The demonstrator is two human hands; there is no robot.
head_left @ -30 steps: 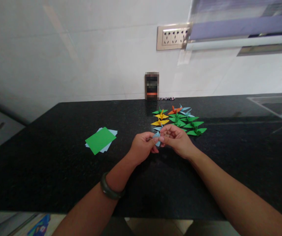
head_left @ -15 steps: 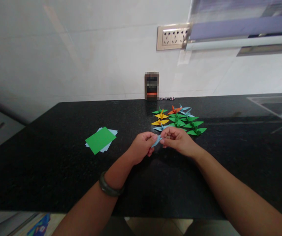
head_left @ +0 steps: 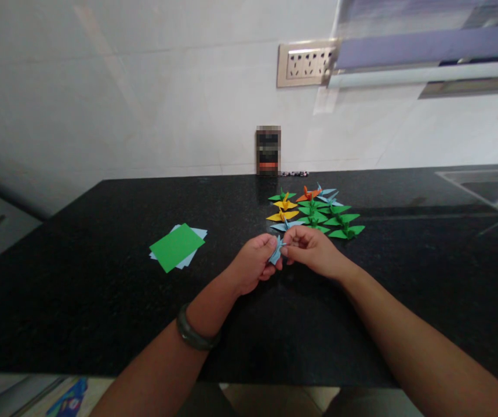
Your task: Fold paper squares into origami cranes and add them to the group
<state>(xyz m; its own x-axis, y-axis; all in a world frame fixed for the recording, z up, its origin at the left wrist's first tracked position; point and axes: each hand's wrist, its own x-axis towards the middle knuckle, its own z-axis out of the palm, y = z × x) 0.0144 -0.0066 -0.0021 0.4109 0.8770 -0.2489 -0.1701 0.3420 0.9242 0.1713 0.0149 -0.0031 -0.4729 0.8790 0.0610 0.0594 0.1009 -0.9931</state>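
Both of my hands meet over the middle of the black counter (head_left: 79,289) and pinch one small light blue folded paper piece (head_left: 276,251). My left hand (head_left: 253,262), with a dark bracelet on its wrist, grips the piece from the left. My right hand (head_left: 312,249) pinches it from the right with curled fingers. Just behind my hands lies a cluster of finished paper cranes (head_left: 316,212) in green, yellow, orange and light blue.
A stack of flat paper sheets (head_left: 177,247), green on top of light blue, lies to the left. A dark box (head_left: 268,150) stands against the white wall at the back. A socket panel (head_left: 305,63) is on the wall. A sink (head_left: 487,185) is at the far right.
The blue piece has been turned and pulled between my fingers. My hands have drifted slightly, staying together at the same spot.
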